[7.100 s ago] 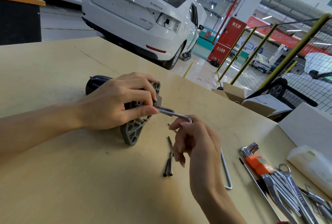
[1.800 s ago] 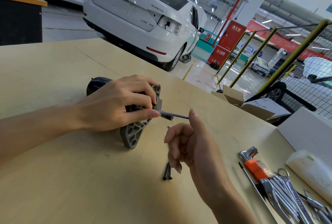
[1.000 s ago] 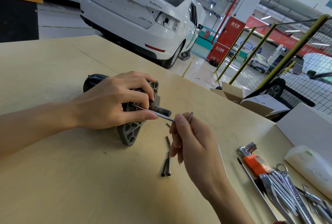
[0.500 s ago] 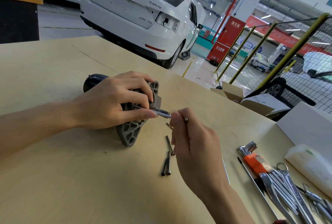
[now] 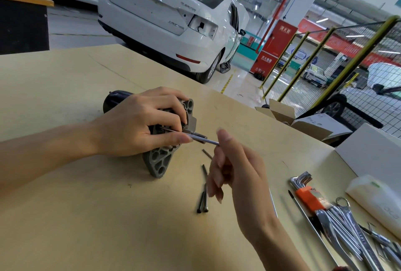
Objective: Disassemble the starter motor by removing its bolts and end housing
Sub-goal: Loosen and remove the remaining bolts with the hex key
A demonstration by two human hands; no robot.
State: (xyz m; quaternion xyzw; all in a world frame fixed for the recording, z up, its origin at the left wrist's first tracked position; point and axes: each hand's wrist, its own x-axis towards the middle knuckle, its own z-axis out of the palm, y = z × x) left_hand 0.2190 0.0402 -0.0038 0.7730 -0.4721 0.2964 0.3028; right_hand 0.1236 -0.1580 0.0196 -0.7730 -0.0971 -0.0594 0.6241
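L hand [image 5: 134, 125] fingers curled tight round starter motor [image 5: 160, 136], lying mid-table [image 5: 65, 216]. R hand [image 5: 236, 175] at 4 o'clock of it, fingers curled on hex key [image 5: 204, 139] entering the housing. Loose bolts [image 5: 203, 194] at 6 o'clock of key.

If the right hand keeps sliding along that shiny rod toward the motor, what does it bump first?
Probably the left hand's thumb, which lies along the rod before the motor; depth is uncertain.
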